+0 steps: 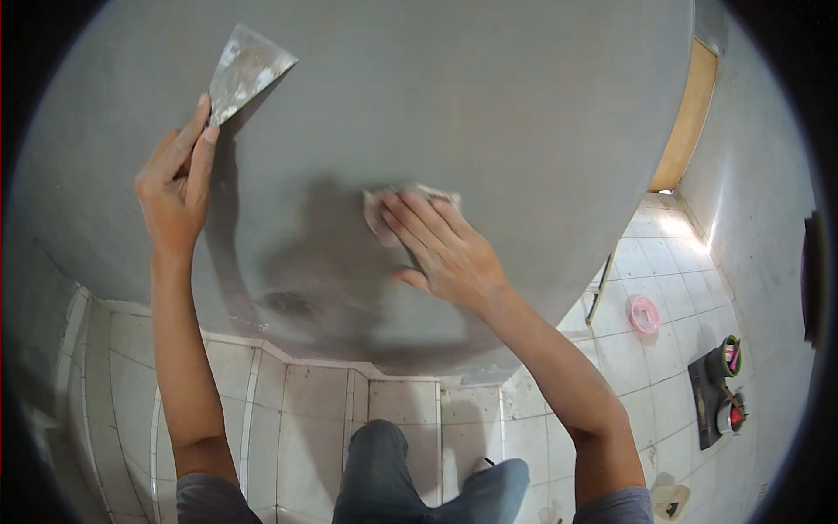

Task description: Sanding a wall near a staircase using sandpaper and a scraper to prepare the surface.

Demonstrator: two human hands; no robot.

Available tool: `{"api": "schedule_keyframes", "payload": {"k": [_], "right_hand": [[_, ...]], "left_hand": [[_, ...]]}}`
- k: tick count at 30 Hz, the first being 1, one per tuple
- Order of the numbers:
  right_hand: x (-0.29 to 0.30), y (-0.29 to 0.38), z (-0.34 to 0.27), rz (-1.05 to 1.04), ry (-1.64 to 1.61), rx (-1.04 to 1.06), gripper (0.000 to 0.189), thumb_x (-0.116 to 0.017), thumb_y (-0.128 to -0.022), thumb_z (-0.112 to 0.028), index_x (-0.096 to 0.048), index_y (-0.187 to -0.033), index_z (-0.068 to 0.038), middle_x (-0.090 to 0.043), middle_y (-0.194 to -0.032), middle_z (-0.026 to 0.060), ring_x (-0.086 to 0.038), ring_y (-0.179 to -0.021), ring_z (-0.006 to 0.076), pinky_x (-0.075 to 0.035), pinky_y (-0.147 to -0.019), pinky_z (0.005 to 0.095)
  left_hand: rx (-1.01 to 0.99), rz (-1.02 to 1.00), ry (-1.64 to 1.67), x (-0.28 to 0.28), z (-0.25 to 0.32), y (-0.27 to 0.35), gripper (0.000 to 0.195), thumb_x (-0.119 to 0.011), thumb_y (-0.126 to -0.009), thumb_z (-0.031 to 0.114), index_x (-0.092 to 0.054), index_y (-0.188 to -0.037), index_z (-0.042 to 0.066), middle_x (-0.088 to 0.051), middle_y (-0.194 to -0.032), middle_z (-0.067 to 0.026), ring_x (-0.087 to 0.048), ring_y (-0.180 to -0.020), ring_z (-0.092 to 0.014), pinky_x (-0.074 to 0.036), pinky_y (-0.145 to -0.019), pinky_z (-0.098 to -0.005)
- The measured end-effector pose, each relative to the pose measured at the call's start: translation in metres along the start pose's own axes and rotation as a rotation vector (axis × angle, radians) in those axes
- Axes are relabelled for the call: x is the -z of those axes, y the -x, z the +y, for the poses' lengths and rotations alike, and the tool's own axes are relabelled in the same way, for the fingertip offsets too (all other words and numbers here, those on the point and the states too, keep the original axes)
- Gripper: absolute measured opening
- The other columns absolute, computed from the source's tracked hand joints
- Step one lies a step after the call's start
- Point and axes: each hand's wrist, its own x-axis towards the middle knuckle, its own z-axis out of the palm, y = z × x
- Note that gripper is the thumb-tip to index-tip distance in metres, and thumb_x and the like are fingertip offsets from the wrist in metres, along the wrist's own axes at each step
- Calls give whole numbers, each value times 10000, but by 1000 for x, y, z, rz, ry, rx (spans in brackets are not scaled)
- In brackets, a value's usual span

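My left hand [178,180] grips a putty knife [250,69] near the base of its broad metal blade. The blade points up and to the right, smeared with pale residue, and casts a shadow on the grey wall [524,131]. My right hand [442,249] lies flat against a piece of sandpaper or cloth [380,223], pressing it to the wall surface; which material it is I cannot tell. Most of that piece is hidden under my fingers. A dark patch [288,302] marks the wall lower down, between my forearms.
White-tiled stairs [314,419] run along the wall's base beneath my legs. On the tiled floor at right are a pink bowl [645,314], a dark board [704,399], a green-rimmed container [731,357], a metal pot [725,419] and a pale plastic container [670,503]. A wooden door [684,118] stands beyond.
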Motion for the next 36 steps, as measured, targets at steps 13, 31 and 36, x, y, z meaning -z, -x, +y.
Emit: {"api": "schedule_keyframes", "payload": {"k": [13, 31, 36], "right_hand": [[-62, 55, -15, 171, 79, -97, 982, -782, -782, -424, -351, -1519, 62, -360, -1583, 243, -284, -1499, 413, -202, -1221, 553], [-36, 69, 16, 613, 474, -520, 807, -605, -965, -391, -284, -1542, 72, -278, -1609, 273, -213, -1519, 427, -155, -1239, 523], [-53, 69, 14, 760, 409, -645, 741, -384, -1073, -446, -208, -1562, 83, -166, -1638, 295, -136, -1524, 471, -142, -1227, 548]], "left_hand": [[3, 102, 74, -32, -52, 64, 298, -686, -984, 167, -716, -1279, 137, -726, -905, -3, -490, -712, -45, -428, -654, -211], [-266, -63, 29, -28, -44, 99, 339, -706, -946, 135, -712, -1285, 122, -600, -737, -82, -483, -608, -137, -424, -566, -304], [-384, -114, 53, -53, 21, 131, 358, -715, -919, 131, -709, -1277, 115, -523, -717, -111, -505, -541, -251, -443, -533, -371]]}}
